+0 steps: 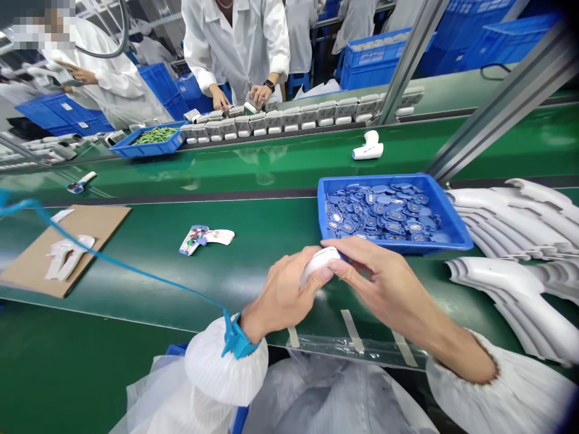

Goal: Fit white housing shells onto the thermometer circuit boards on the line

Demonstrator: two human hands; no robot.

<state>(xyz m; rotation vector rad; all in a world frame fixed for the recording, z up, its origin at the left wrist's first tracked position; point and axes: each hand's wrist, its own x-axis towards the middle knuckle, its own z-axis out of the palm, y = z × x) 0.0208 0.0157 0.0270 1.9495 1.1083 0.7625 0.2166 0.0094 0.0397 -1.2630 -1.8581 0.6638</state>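
My left hand [283,292] is closed round a white plastic shell [319,260], held just above the green belt [149,259]. My right hand [384,280] pinches the same shell from the right, fingers pressed on its top end. A blue wrist strap [236,339] with a coiled cord sits on my left wrist. Directly behind my hands stands a blue tray [446,211] full of small blue parts.
Stacked white shells [511,241] lie at the right. A part-built unit [204,237] and a cardboard sheet [63,247] with white pieces lie to the left. A white housing [368,146] rides the far belt. Across it, people in white coats handle a row of units [289,119].
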